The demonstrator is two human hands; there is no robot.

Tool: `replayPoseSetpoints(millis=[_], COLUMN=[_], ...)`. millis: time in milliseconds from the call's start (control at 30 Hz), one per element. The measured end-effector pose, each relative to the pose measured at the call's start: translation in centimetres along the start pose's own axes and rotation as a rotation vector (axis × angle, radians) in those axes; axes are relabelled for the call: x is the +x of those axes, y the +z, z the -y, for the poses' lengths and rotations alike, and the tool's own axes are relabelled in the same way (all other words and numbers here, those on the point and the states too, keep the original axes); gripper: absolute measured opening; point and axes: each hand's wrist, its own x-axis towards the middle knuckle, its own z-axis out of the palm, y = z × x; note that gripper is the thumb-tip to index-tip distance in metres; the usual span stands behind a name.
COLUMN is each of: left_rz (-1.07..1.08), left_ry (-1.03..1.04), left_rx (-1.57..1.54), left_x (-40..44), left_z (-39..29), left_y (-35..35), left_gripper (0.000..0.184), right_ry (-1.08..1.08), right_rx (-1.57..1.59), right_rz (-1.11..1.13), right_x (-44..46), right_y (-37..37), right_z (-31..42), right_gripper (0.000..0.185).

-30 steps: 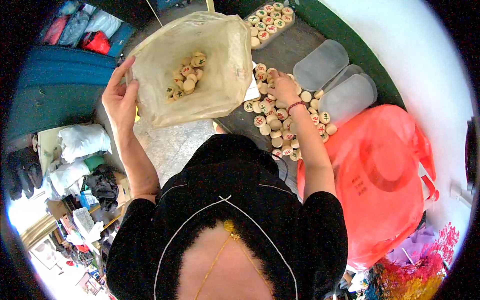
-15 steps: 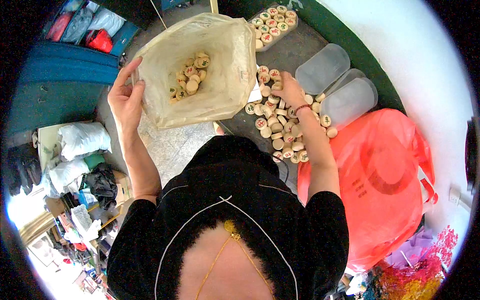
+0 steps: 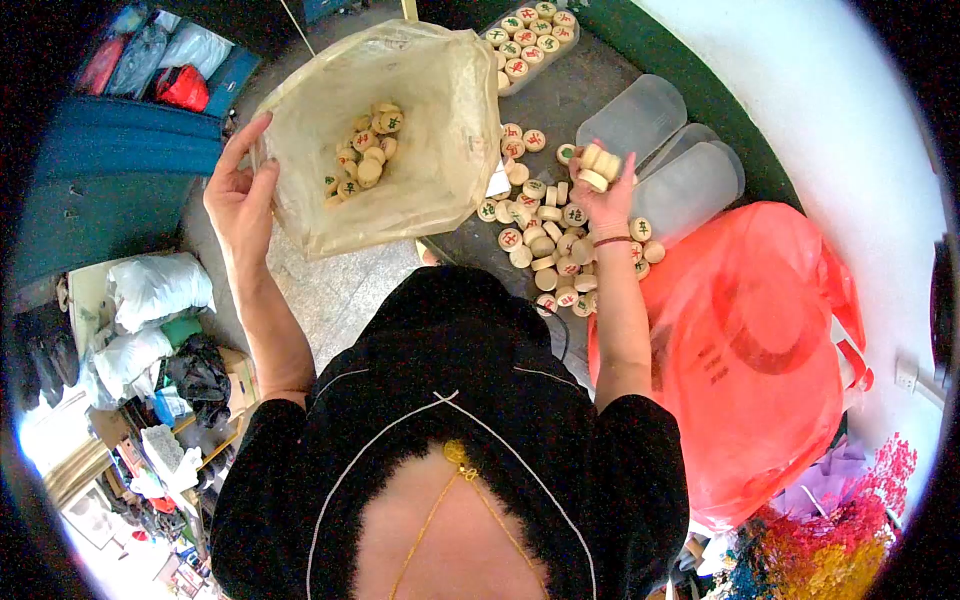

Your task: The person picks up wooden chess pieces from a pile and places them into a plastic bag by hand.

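Cluttered room, home or small workshop unclear: stuffed white bags (image 3: 160, 290), wall socket (image 3: 906, 375), bright flowers (image 3: 800, 550).

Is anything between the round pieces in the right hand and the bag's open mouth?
Nothing visible blocks the way from the round pieces in the right hand to the open bag. The bag's right-side rim lies between; loose pieces rest on the dark table.

head view | from above | faces down | near left hand (image 3: 240, 195), right hand (image 3: 606, 208)
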Motion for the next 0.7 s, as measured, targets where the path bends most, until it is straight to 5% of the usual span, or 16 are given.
replayPoseSetpoints(millis=[100,133,167,267,300,367,700], left_rz=[0.003,0.008,0.013,0.007,0.008,0.016,0.060], left_ry=[0.004,-0.002,-0.007,0.004,0.003,-0.011,-0.060], left_rx=[-0.014,0.002,0.017,-0.025,-0.025,0.001,0.001], left_x=[0.0,-0.1,-0.1,-0.1,-0.2,-0.2,-0.8], left_z=[0.0,0.1,0.1,-0.1,-0.1,-0.2,-0.6], left_y=[-0.1,-0.2,-0.2,0.1,0.1,0.1,0.6], left_gripper=[0.041,0.041,0.041,0.040,0.040,0.040,0.040], right_ry=[0.025,-0.107,-0.108,-0.240,-0.239,-0.288,-0.229], right_rx=[-0.366,-0.692,-0.695,-1.925,-1.926,-2.615,-3.118], right_rz=[0.059,-0.151,-0.151,0.026,0.025,0.159,0.395], right_x=[-0.2,-0.8,-0.8,-1.1,-1.0,-0.8,2.3], right_y=[0.0,1.4,1.3,1.2,1.2,1.1,-0.1], right_z=[2.7,2.4,2.7,2.8,2.4,1.4,-1.0], right_gripper=[0.041,0.033,0.033,0.023,0.023,0.026,0.015])
